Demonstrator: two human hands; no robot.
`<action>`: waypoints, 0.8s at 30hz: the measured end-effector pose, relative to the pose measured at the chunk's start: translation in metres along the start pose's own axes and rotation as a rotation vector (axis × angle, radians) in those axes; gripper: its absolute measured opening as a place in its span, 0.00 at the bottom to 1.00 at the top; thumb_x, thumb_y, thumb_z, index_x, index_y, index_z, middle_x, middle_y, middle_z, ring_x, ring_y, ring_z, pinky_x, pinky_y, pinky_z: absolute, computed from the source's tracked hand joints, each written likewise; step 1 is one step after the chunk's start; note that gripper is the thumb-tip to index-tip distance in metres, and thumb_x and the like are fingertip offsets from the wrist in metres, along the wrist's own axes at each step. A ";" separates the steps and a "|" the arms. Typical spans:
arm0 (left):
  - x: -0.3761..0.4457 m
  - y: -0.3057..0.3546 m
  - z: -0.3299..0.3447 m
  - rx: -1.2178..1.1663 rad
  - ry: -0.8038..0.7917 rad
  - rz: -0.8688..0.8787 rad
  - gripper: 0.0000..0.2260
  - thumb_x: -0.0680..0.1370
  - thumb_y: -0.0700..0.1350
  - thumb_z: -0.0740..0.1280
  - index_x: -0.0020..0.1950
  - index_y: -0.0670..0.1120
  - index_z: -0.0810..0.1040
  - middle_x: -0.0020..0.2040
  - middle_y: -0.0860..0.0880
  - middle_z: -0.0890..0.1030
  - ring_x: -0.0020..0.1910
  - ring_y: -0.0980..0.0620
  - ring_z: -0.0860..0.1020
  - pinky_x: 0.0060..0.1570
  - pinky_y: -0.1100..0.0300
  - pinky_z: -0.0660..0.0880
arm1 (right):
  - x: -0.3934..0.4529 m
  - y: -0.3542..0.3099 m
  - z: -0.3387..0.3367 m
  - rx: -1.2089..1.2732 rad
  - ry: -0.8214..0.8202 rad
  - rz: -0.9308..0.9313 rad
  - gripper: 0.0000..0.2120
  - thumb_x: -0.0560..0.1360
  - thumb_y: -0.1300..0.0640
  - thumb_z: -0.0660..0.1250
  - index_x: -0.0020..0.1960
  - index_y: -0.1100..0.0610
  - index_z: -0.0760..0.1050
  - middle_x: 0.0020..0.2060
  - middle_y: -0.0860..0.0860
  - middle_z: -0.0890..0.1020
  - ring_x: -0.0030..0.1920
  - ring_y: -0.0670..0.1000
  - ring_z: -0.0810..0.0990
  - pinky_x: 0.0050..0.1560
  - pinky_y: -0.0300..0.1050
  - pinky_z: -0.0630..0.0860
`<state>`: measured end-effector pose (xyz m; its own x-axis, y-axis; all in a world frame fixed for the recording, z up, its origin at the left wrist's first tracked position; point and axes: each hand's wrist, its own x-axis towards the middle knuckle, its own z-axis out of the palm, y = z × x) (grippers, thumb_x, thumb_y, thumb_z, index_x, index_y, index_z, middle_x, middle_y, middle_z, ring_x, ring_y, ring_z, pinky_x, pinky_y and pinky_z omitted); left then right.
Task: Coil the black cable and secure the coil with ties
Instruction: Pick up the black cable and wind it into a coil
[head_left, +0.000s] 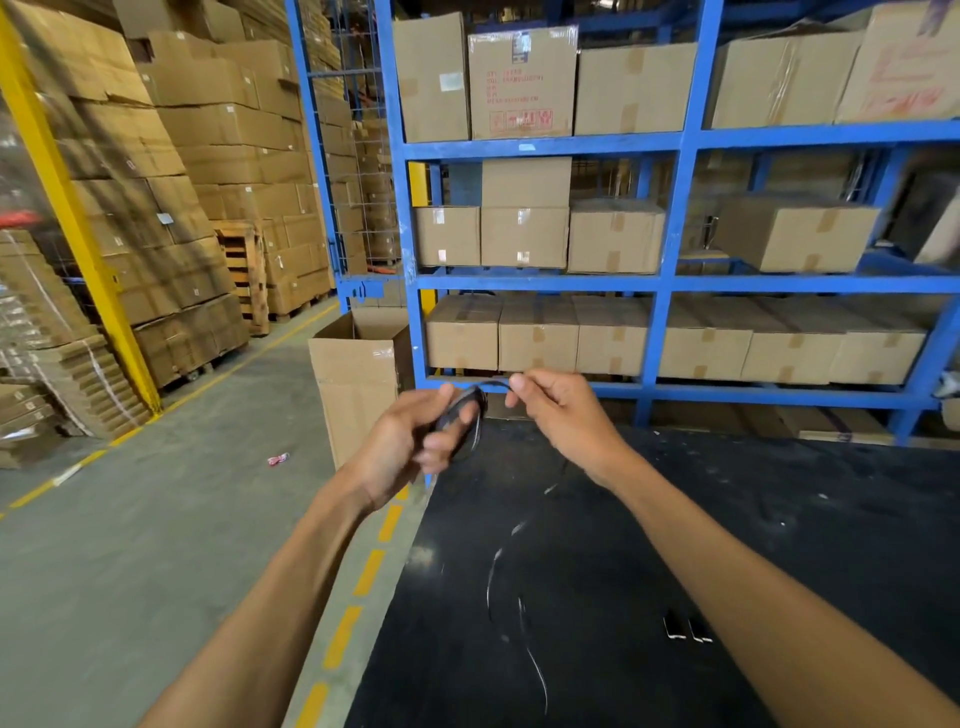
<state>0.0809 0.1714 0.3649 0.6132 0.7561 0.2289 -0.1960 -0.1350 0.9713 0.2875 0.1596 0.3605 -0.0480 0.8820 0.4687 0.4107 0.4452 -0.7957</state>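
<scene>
Left hand (410, 436) grips coiled black cable (470, 415) (right pinches strand).

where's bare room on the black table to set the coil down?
The black table is bare right of the right hand, up to the blue rack. The near middle is crowded: the black cable trails there from the coil in the left hand, beside two small dark pieces.

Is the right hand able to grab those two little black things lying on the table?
Probably not yet: the right hand is pinching the black cable, though nothing blocks the two clips.
</scene>
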 end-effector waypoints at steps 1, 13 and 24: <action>0.002 0.005 0.001 -0.080 0.011 0.029 0.16 0.79 0.52 0.58 0.39 0.48 0.80 0.25 0.55 0.64 0.22 0.57 0.56 0.21 0.67 0.59 | -0.003 0.003 0.008 0.025 -0.004 0.019 0.15 0.83 0.51 0.60 0.42 0.53 0.79 0.23 0.40 0.73 0.25 0.38 0.70 0.28 0.27 0.65; 0.022 -0.006 -0.006 0.743 0.360 0.311 0.10 0.83 0.41 0.57 0.59 0.40 0.75 0.34 0.47 0.73 0.33 0.50 0.72 0.38 0.49 0.73 | -0.059 -0.025 0.040 0.117 -0.295 -0.103 0.18 0.83 0.46 0.57 0.42 0.52 0.79 0.26 0.45 0.67 0.27 0.42 0.65 0.30 0.32 0.62; 0.018 0.022 0.013 -0.089 0.115 0.217 0.15 0.82 0.49 0.54 0.45 0.45 0.77 0.26 0.56 0.64 0.23 0.58 0.58 0.24 0.67 0.60 | -0.006 -0.011 0.018 0.149 -0.025 -0.004 0.16 0.85 0.51 0.56 0.42 0.52 0.75 0.22 0.42 0.68 0.23 0.40 0.63 0.26 0.34 0.62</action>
<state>0.0971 0.1739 0.3910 0.4594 0.7843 0.4169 -0.3831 -0.2485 0.8897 0.2664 0.1521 0.3594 -0.0730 0.8827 0.4642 0.2712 0.4654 -0.8425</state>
